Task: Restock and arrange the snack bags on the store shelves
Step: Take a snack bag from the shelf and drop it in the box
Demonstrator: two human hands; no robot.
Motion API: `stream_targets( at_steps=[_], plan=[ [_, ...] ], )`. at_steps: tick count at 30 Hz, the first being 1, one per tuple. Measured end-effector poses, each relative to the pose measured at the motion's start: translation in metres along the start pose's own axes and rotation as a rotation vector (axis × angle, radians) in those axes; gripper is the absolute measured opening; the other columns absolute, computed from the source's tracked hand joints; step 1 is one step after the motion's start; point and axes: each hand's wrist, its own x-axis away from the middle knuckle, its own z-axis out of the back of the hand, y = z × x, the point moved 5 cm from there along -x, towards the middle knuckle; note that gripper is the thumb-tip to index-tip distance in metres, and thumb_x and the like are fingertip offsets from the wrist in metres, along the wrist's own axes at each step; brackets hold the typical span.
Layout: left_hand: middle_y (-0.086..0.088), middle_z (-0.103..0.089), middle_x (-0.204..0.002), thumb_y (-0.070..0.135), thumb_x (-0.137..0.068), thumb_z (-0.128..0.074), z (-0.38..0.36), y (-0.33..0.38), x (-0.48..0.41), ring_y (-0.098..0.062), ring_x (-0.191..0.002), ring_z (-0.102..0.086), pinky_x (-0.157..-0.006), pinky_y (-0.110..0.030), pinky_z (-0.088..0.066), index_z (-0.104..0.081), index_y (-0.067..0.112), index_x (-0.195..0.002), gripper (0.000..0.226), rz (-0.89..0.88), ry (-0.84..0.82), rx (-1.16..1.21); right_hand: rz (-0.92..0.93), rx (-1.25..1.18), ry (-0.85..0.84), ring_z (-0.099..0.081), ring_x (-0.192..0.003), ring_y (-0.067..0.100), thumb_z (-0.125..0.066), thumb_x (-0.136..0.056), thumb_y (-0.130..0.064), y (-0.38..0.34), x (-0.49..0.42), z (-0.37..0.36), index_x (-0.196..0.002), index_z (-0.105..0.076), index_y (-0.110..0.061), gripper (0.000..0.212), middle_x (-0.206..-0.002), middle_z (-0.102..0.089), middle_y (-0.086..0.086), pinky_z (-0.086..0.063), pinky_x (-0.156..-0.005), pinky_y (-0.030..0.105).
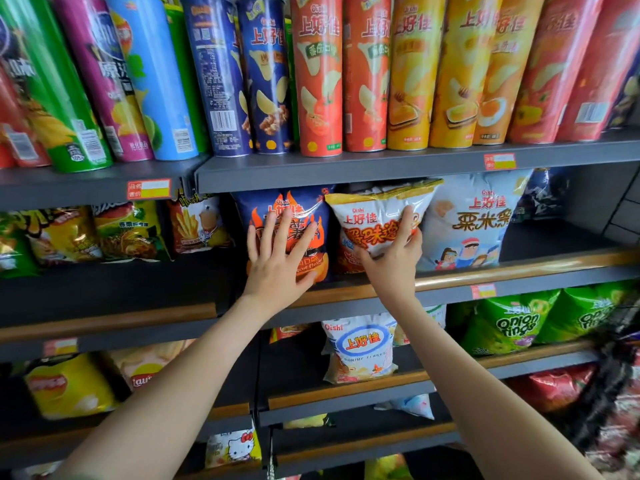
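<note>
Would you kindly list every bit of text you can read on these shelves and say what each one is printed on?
"Oishi 上好佳": red tube, and the white-and-orange bag gripped by the right hand.
"Oishi 上好佳 SHRIMP FLAKES": lower white bag.
"Onion rings": green bag.
"粟米条": pale blue bag.
Price tags: blurred, unreadable.
Fine print elsewhere: too small to read.

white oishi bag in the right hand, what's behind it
Behind the white bag, gripped by the right hand, layered yellow-striped top seams show, likely more bags like it. The rest of them and the shelf's back are covered.
</note>
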Motion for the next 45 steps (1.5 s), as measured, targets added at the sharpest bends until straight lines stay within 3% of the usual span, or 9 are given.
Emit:
stream_targets(
  at_steps=[4, 9, 14, 19, 23, 29, 33, 38, 45],
  plan=[
    [-0.015, -0.01, -0.156, 0.053, -0.078, -0.06, 0.0, -0.001, -0.001, -0.039, -0.144, -0.006, -0.113, -0.053, 0.007, -0.029, 0.026, -0.149, 0.082, 0.006, -0.008, 0.006, 0.006, 0.039, -0.021, -0.03, -0.129, 0.045, -0.078, -0.063, -0.048, 0.001, -0.01, -0.006, -0.15, -0.001, -0.024, 0.119, -0.144, -0.023, 0.027, -0.037, -0.102, 0.055],
    [-0.016, -0.009, -0.157, 0.056, -0.078, -0.056, -0.004, -0.002, -0.004, -0.038, -0.144, -0.004, -0.113, -0.053, 0.007, -0.026, 0.027, -0.15, 0.083, 0.037, -0.028, -0.011, 0.038, -0.087, -0.045, -0.033, -0.123, 0.043, -0.075, -0.066, -0.04, -0.001, -0.016, -0.007, -0.151, -0.002, -0.021, 0.114, -0.139, -0.025, 0.026, -0.036, -0.103, 0.052],
    [-0.016, -0.012, -0.156, 0.06, -0.08, -0.051, -0.008, -0.006, -0.003, -0.038, -0.144, -0.007, -0.113, -0.058, -0.001, -0.025, 0.029, -0.148, 0.08, 0.057, 0.004, 0.007, 0.069, -0.03, 0.028, -0.035, -0.116, 0.037, -0.074, -0.063, -0.044, -0.005, -0.012, 0.007, -0.145, 0.0, -0.044, 0.11, -0.13, -0.036, 0.023, -0.036, -0.097, 0.05],
    [-0.017, -0.015, -0.154, 0.06, -0.078, -0.059, -0.011, -0.007, 0.004, -0.039, -0.143, -0.012, -0.113, -0.061, -0.009, -0.031, 0.025, -0.146, 0.081, 0.056, 0.083, -0.003, 0.049, 0.067, -0.003, -0.036, -0.116, 0.041, -0.076, -0.067, -0.052, 0.001, -0.011, 0.001, -0.149, 0.0, -0.033, 0.113, -0.132, -0.034, 0.025, -0.039, -0.092, 0.054],
    [-0.017, -0.014, -0.154, 0.059, -0.079, -0.06, -0.011, -0.004, 0.008, -0.039, -0.142, -0.012, -0.112, -0.061, -0.01, -0.024, 0.027, -0.147, 0.084, 0.038, 0.12, -0.014, 0.039, 0.041, -0.044, -0.037, -0.115, 0.045, -0.073, -0.067, -0.052, 0.008, -0.008, -0.012, -0.151, -0.005, -0.017, 0.113, -0.133, -0.033, 0.029, -0.034, -0.097, 0.053],
    [-0.016, -0.012, -0.155, 0.058, -0.079, -0.061, -0.01, -0.003, 0.008, -0.039, -0.143, -0.01, -0.112, -0.062, -0.004, -0.016, 0.029, -0.149, 0.088, 0.071, 0.089, -0.03, 0.029, -0.081, -0.126, -0.04, -0.112, 0.04, -0.071, -0.066, -0.052, 0.013, -0.024, -0.015, -0.151, 0.002, -0.028, 0.114, -0.125, -0.035, 0.022, -0.036, -0.101, 0.048],
    [-0.017, -0.013, -0.155, 0.059, -0.079, -0.059, -0.012, 0.0, 0.006, -0.04, -0.143, -0.011, -0.112, -0.063, -0.004, -0.02, 0.027, -0.149, 0.087, 0.093, 0.073, -0.041, -0.002, -0.169, -0.219, -0.043, -0.116, 0.036, -0.079, -0.072, -0.04, 0.016, -0.042, -0.013, -0.151, 0.003, -0.035, 0.114, -0.127, -0.031, 0.016, -0.033, -0.096, 0.031],
    [-0.017, -0.016, -0.155, 0.059, -0.082, -0.055, -0.007, 0.005, 0.0, -0.038, -0.144, -0.012, -0.113, -0.062, -0.005, -0.029, 0.024, -0.148, 0.08, 0.145, 0.073, -0.02, -0.047, -0.075, -0.16, -0.036, -0.119, 0.04, -0.076, -0.059, -0.049, 0.012, -0.06, 0.001, -0.147, -0.006, -0.042, 0.114, -0.124, -0.034, 0.018, -0.036, -0.101, 0.05],
    [-0.016, -0.017, -0.156, 0.059, -0.081, -0.054, -0.005, 0.001, -0.005, -0.036, -0.145, -0.008, -0.113, -0.063, -0.006, -0.028, 0.024, -0.148, 0.08, 0.171, 0.037, 0.025, -0.044, 0.101, -0.197, -0.034, -0.123, 0.044, -0.075, -0.065, -0.059, 0.015, -0.065, -0.002, -0.147, 0.003, -0.04, 0.114, -0.131, -0.03, 0.022, -0.036, -0.095, 0.056]
  ],
)
